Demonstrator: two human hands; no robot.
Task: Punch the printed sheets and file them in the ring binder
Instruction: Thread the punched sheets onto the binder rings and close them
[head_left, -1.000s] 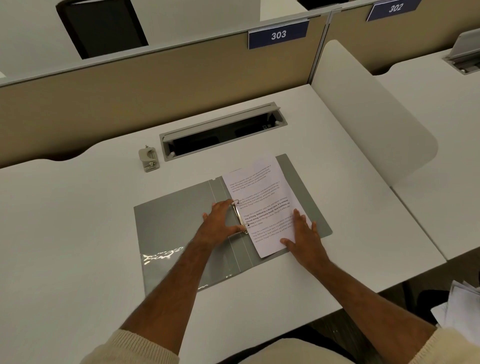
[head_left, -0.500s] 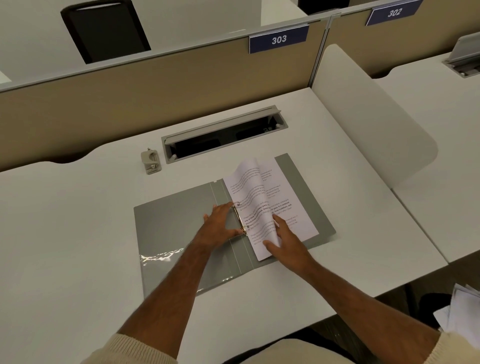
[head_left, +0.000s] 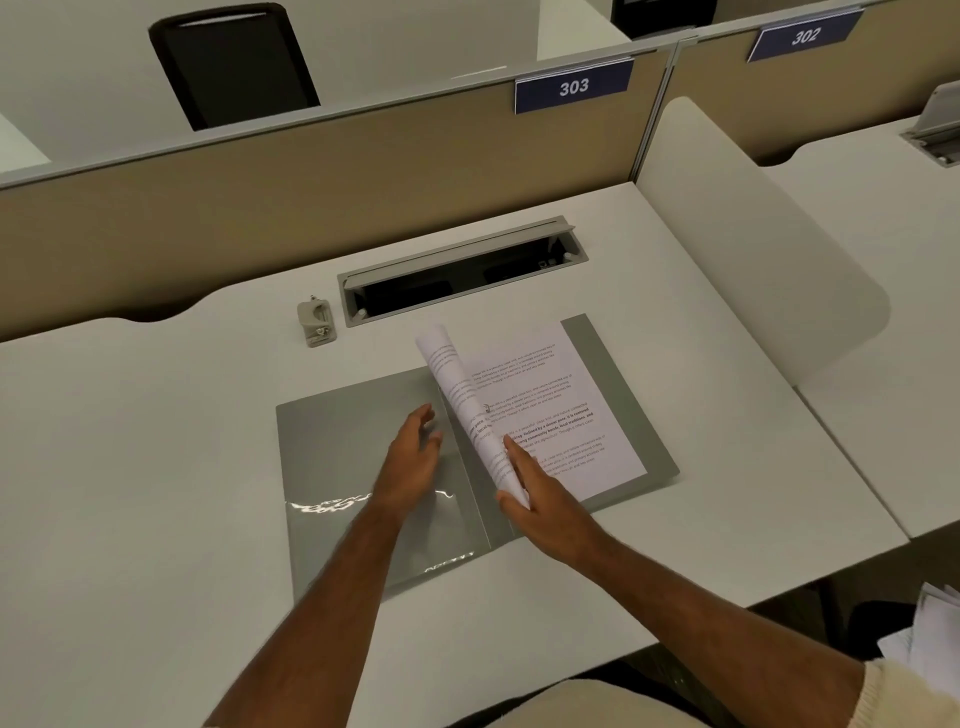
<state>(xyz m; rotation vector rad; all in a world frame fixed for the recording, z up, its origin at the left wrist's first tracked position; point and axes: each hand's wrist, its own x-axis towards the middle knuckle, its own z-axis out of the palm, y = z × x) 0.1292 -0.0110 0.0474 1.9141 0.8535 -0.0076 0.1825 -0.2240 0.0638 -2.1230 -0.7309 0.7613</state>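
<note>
Grey ring binder (head_left: 363, 467) lay open on the surface (head_left: 156, 441); right hand (head_left: 540, 493) held a curled sheet (head_left: 462, 405) (top one), left hand (head_left: 410, 462) relaxed, grip holding nothing.

The curled sheet (head_left: 470, 410) hid the binder's rings from us. Its print was too small for us to read.

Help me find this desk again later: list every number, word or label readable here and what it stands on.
"303": white on a blue plate on the partition behind this desk.
"302": white on a blue plate on the partition of the next desk.
Printed sheets in the ring binder: paragraphs of text, some bold, too small to read.
Hole punch: no readable marking.
</note>
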